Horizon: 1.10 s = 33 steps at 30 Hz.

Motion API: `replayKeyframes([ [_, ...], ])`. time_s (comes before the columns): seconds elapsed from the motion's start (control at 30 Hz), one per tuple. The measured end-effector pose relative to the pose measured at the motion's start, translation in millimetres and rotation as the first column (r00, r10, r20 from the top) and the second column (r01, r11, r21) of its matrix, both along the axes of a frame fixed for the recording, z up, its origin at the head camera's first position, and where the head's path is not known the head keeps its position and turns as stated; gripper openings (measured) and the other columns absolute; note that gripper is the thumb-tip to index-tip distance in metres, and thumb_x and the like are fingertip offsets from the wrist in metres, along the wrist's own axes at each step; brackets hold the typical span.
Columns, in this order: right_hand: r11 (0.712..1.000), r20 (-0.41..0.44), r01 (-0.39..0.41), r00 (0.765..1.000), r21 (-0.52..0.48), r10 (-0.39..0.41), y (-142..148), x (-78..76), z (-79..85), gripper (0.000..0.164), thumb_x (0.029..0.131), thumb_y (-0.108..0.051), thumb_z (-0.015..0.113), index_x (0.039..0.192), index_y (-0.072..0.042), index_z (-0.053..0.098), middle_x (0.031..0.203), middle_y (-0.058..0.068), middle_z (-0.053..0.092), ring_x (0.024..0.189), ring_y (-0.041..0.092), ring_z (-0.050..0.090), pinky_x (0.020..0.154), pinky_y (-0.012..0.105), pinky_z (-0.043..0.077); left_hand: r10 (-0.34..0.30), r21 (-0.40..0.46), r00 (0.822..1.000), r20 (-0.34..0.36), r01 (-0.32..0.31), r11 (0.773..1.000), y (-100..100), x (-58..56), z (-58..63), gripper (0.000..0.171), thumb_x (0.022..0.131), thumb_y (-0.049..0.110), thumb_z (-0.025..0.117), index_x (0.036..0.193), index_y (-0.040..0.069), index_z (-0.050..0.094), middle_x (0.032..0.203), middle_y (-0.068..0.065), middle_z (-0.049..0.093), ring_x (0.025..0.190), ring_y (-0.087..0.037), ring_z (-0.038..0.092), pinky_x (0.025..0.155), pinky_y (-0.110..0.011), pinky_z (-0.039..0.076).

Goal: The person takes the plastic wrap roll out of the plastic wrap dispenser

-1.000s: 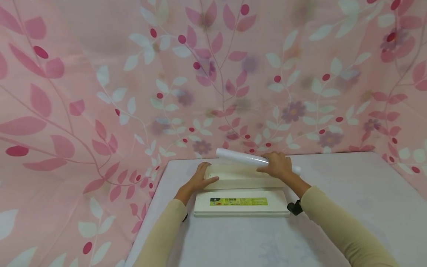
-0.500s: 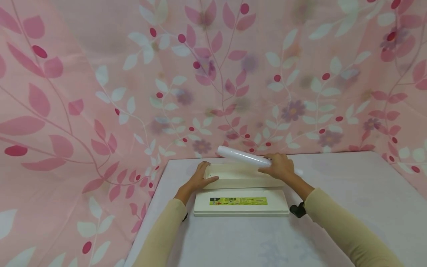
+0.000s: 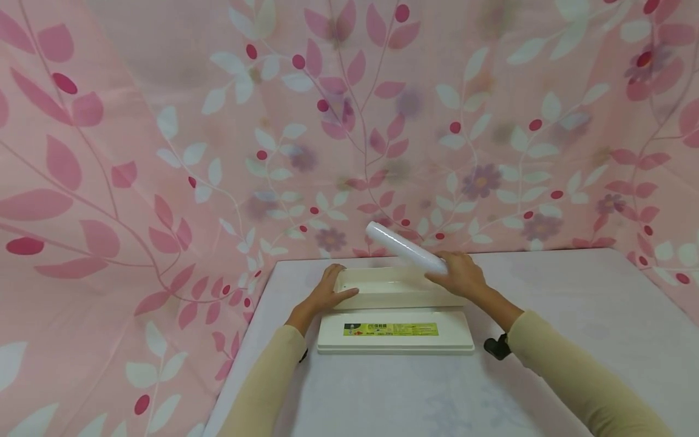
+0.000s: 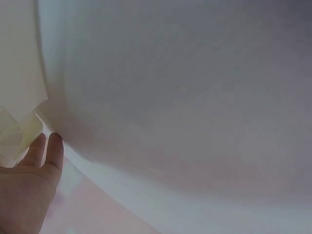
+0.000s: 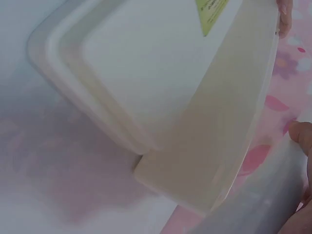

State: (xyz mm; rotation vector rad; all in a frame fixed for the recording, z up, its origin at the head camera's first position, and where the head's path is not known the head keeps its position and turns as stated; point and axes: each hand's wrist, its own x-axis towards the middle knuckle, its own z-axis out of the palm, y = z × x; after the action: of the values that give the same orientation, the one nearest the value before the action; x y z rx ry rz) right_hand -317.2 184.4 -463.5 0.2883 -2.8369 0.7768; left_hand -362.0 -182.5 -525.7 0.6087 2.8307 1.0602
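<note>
A white roll of cling film (image 3: pixel 401 244) slants over the right half of an open cream box (image 3: pixel 404 300), its far-left end raised. My right hand (image 3: pixel 460 276) grips the roll near its lower right end; the palm side is mostly hidden. In the right wrist view, the blurred roll (image 5: pixel 263 195) lies along the bottom right, apart from the box. My left hand (image 3: pixel 326 291) holds the box's left end, thumb along the near wall and fingers round the far side. Those fingers reach the box's corner (image 4: pixel 30 129) in the left wrist view.
In front of the box lies a cream lid (image 3: pixel 393 344) with a green and yellow label (image 3: pixel 390 329). Both are on a table with a white cloth (image 3: pixel 568 315). A pink floral curtain (image 3: pixel 349 152) hangs along the table's back and left edges.
My right hand has shifted slightly right, and the roll has tilted more steeply, its left end rising and moving right. My left hand, the box and the lid have stayed put.
</note>
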Motion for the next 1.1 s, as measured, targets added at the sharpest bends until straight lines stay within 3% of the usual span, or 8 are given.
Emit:
replayKeyframes([
  [0.13, 0.999, -0.024, -0.041, 0.999, -0.007, 0.041, 2.9, 1.5, -3.1, 0.063, 0.087, -0.040, 0.072, 0.137, -0.006, 0.055, 0.118, 0.020, 0.065, 0.097, 0.035, 0.060, 0.080, 0.056, 0.052, -0.004, -0.004, 1.000, -0.007, 0.004, 1.000, -1.2, -1.3, -3.1, 0.081, 0.088, 0.046, 0.070, 0.149, 0.009, 0.032, 0.158, -0.016, 0.023, 0.143, -0.033, 0.031, 0.117, -0.053, 0.029],
  [0.37, 0.996, -0.015, -0.055, 0.998, -0.072, 0.054, 9.7, 3.4, -6.1, 0.069, 0.095, -0.041, 0.063, 0.146, -0.002, 0.039, 0.116, 0.024, 0.063, 0.092, 0.035, 0.062, 0.076, 0.055, 0.053, -0.011, 0.008, 1.000, -0.014, 0.011, 1.000, -1.6, -1.6, -3.4, 0.080, 0.088, 0.046, 0.071, 0.149, 0.008, 0.034, 0.157, -0.017, 0.023, 0.143, -0.033, 0.031, 0.117, -0.053, 0.029],
  [0.6, 0.984, 0.052, -0.015, 0.998, -0.178, 0.025, 19.1, 6.3, -8.8, 0.075, 0.094, -0.048, 0.062, 0.150, -0.009, 0.031, 0.121, 0.029, 0.060, 0.087, 0.037, 0.063, 0.067, 0.047, 0.054, -0.012, 0.011, 1.000, -0.018, 0.013, 1.000, -1.4, -2.4, -4.2, 0.081, 0.088, 0.045, 0.071, 0.149, 0.008, 0.033, 0.157, -0.018, 0.023, 0.143, -0.033, 0.031, 0.117, -0.053, 0.029],
  [0.97, 0.977, 0.130, 0.028, 0.992, -0.213, 0.000, 27.1, 9.6, -2.2, 0.081, 0.097, -0.054, 0.054, 0.157, -0.015, 0.017, 0.128, 0.031, 0.054, 0.090, 0.038, 0.061, 0.065, 0.041, 0.052, -0.009, 0.008, 1.000, -0.002, 0.009, 1.000, 0.5, -2.2, -3.2, 0.083, 0.088, 0.044, 0.071, 0.150, 0.005, 0.032, 0.158, -0.019, 0.022, 0.143, -0.033, 0.030, 0.118, -0.053, 0.027],
  [1.1, 0.975, 0.151, 0.043, 0.989, -0.218, -0.010, 30.6, 10.5, -4.0, 0.090, 0.092, -0.058, 0.059, 0.159, -0.019, 0.013, 0.135, 0.031, 0.051, 0.096, 0.041, 0.061, 0.067, 0.044, 0.053, -0.007, -0.005, 1.000, -0.002, 0.007, 1.000, -0.8, -3.0, -1.7, 0.083, 0.089, 0.044, 0.071, 0.150, 0.003, 0.032, 0.158, -0.018, 0.022, 0.144, -0.034, 0.029, 0.118, -0.053, 0.027],
])
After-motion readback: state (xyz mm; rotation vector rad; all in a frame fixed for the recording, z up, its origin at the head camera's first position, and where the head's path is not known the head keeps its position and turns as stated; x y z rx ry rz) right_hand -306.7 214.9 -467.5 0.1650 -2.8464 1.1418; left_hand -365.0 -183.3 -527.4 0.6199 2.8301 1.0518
